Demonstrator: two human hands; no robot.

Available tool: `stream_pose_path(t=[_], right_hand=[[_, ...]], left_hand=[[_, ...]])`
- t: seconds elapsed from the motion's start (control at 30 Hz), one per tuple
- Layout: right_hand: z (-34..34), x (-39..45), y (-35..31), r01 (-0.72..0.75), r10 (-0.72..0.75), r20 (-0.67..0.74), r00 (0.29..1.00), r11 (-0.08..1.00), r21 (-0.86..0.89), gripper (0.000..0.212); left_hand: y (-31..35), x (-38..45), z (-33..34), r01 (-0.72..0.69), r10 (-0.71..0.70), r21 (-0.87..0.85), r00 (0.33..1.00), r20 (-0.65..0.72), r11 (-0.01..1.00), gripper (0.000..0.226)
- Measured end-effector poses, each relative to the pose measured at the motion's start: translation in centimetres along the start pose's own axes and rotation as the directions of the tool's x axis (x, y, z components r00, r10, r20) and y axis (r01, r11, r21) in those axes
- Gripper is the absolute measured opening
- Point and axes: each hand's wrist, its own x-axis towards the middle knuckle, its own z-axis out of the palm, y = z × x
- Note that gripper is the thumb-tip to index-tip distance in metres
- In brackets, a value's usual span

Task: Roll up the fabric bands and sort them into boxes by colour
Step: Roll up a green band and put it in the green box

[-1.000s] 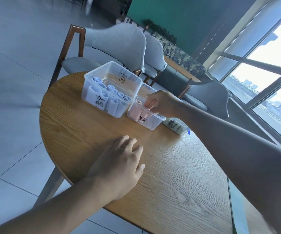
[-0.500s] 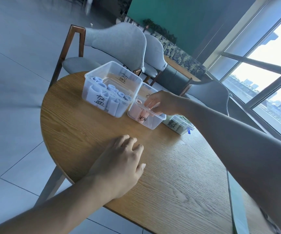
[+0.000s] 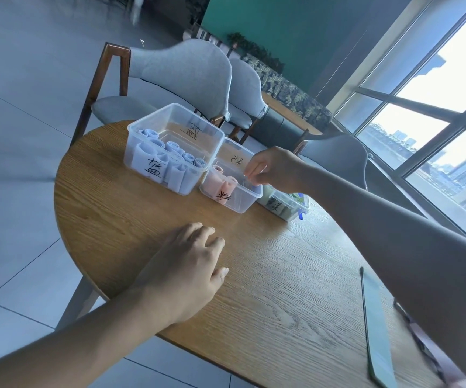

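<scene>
Lifted since half a second earlier, the right hand hovered over the clear pink-labelled box, fingertips pinched on nothing visible, the left hand flat and relaxed on the round wooden table. Blue rolls filled the clear blue-labelled box, pink rolls leaned in theirs and might unroll or topple if brushed, the green box sat half hidden, and a flat green band awaited rolling.

View count: we have one view only, so nothing is shared between two.
Mount: we look from the person's head, forward and down.
Tilt: our frame is rolled, so the round wooden counter slants across it.
Nearness: the left hand lies close below us; the right hand reaches farther off over the clear plastic boxes.
Far field: grey upholstered chairs, a tiled floor and tall windows at right.
</scene>
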Motion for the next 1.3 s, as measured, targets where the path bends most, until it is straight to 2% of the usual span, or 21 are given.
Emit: stream_pose_path(t=[0.23,0.5,0.6,0.83,1.03,1.3], right_hand=[[0.3,-6.3,1.6,-0.041,0.041,-0.041,0.998,0.999,-0.001,0.016],[2.0,-14.8,6.1,-0.052,0.053,-0.015,0.998,0.996,0.068,0.011],[2.6,-18.1,8.1,-0.076,0.076,0.008,0.997,0.997,0.028,0.009],[4.3,-25.8,12.3,-0.268,0.261,0.128,0.957,0.963,0.034,0.015],[5.8,-29.9,13.9,-0.351,0.343,0.221,0.913,0.936,-0.003,0.018],[7.4,-31.9,14.5,-0.403,0.394,0.212,0.895,0.915,-0.001,0.023]], left_hand=[[-0.1,-0.1,0.1,0.0,-0.001,0.006,1.0,0.017,1.0,0.054],[-0.1,0.0,0.0,0.022,-0.022,-0.006,1.0,0.01,1.0,0.049],[-0.1,-0.1,-0.2,0.018,-0.018,0.004,1.0,0.005,1.0,0.047],[0.1,-0.2,-0.3,0.013,-0.013,-0.003,1.0,0.004,1.0,0.047],[0.1,-0.3,-0.4,0.019,-0.019,-0.028,1.0,0.001,0.999,0.046],[0.0,-0.3,-0.3,0.02,-0.02,-0.042,1.0,-0.003,0.999,0.046]])
